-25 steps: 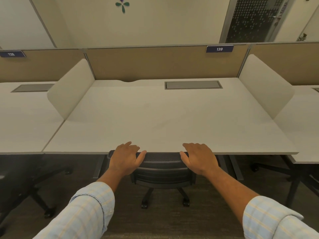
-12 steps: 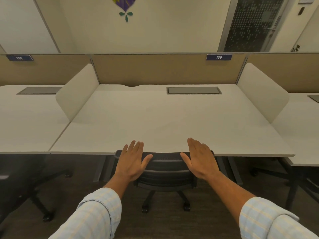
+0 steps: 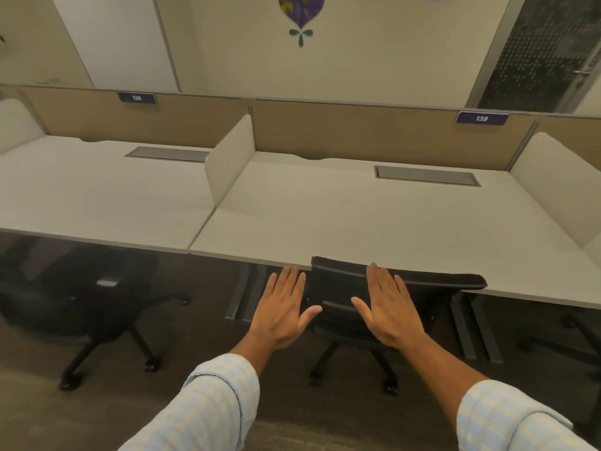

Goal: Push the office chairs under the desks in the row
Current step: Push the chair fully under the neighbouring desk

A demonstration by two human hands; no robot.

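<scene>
- My left hand (image 3: 282, 312) and right hand (image 3: 388, 312) are both spread flat and grip nothing.
- The office chair (image 3: 395, 288) before them sits tucked under the counter (image 3: 374, 222).
- The next chair (image 3: 97, 301) lies to my left, nearer my left hand, and looks only partly under its counter.

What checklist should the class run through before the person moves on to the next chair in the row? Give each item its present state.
1. Chair at desk 139 pushed in: ok, its backrest top meets the desk edge.
2. Left hand free: ok, flat and open, beside the backrest, gripping nothing.
3. Right hand free: ok, open with fingers spread; whether it touches the backrest, cannot tell.
4. Next chair at the left desk pushed in: cannot tell, it is dark and blurred, though its base and wheels stick out past the desk edge.
5. Floor between the two chairs free of obstacles: ok.
</scene>
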